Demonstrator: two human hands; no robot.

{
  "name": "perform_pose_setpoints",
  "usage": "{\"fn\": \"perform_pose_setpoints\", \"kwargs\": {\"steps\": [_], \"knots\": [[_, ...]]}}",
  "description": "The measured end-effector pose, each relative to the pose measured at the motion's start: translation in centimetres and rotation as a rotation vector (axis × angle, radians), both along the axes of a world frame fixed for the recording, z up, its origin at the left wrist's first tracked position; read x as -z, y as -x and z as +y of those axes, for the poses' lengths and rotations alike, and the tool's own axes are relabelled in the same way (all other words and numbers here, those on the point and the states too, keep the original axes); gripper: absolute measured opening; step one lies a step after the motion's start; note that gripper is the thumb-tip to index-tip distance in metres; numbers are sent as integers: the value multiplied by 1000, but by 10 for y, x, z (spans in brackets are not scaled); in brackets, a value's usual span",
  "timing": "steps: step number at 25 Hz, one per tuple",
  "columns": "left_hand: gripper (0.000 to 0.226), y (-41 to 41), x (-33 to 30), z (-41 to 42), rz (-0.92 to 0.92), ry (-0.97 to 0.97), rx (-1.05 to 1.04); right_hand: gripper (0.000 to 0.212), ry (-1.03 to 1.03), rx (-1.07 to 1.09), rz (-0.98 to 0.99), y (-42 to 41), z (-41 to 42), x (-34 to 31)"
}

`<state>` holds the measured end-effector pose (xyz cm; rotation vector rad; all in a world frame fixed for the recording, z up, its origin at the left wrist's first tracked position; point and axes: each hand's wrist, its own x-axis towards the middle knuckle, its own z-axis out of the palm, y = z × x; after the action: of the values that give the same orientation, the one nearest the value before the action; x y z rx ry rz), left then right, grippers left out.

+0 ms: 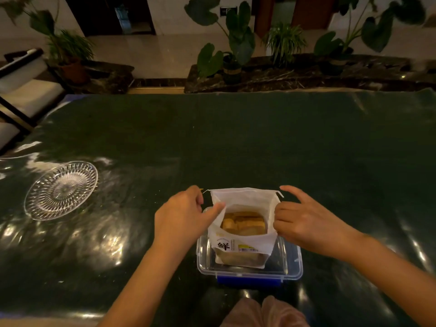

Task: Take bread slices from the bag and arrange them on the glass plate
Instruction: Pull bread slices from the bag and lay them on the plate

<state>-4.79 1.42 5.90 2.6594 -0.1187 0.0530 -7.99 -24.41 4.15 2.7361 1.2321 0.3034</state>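
A white bread bag (243, 244) stands upright in a clear plastic container (292, 267) with blue clips, near the table's front edge. The bag's mouth is wide, and bread slices (244, 224) show inside. My left hand (184, 215) pinches the bag's left rim. On the opposite rim, my right hand (304, 220) grips with curled fingers. The cut-glass plate (37, 204) lies on the table far to the left, with nothing on it.
The table is covered in a dark green glossy sheet (259, 142). Potted plants (236, 55) line a dark ledge beyond the far edge. A white seat (26, 90) stands at the back left. My knees (264, 312) show below the front edge.
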Motion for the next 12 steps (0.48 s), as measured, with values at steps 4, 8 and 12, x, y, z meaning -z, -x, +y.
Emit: {"fn": "perform_pose_setpoints", "kwargs": {"steps": [4,8,12], "knots": [[26,-7,8,-5,212,2,-4,9,-16,9,20,0,-4,-3],[19,-2,13,0,260,42,20,19,-41,47,100,2,-8,-9],[21,10,14,6,281,83,48,20,-95,95,277,3,1,-24]]}}
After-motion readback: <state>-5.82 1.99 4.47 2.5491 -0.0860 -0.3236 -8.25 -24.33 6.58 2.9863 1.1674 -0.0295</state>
